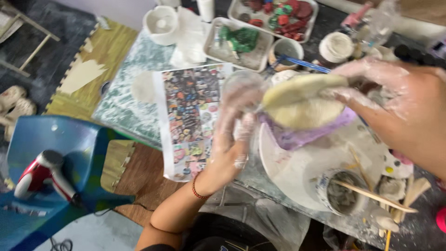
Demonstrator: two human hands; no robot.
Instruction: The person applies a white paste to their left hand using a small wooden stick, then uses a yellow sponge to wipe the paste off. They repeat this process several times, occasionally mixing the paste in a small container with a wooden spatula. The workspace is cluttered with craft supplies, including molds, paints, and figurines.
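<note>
At the near edge of the table [260,204] a small clay-smeared cup [341,191] stands with 1 wooden stick [371,195] laid across its mouth, and a few more wooden tools [404,197] lie just beside it toward the near right corner. Behind the cup sits a round white plate [288,167], bare on its near part. Above the plate both hands hold a pale clay disc [302,100] resting on a purple bowl-shaped mould [306,132], the disc tilted with its upper flap lifted. The left hand [232,135], wearing a red bead bracelet [199,190] at the wrist and coated in wet clay, has its fingers spread and curved against the left side of the mould and disc. The right hand [399,107], also smeared white, reaches in from the right with its fingers closed on the upper right rim of the disc. To the left of the hands lies a printed sheet of many small colour pictures [193,116], partly on a mottled green mat [130,102]. Farther back stand 2 trays, 1 with green lumps [239,44] and 1 with red and green pieces [278,14], plus a white bowl [161,24] near the far left corner. Off the table, a red and white hair dryer [42,176] rests on a blue stool [60,153].
</note>
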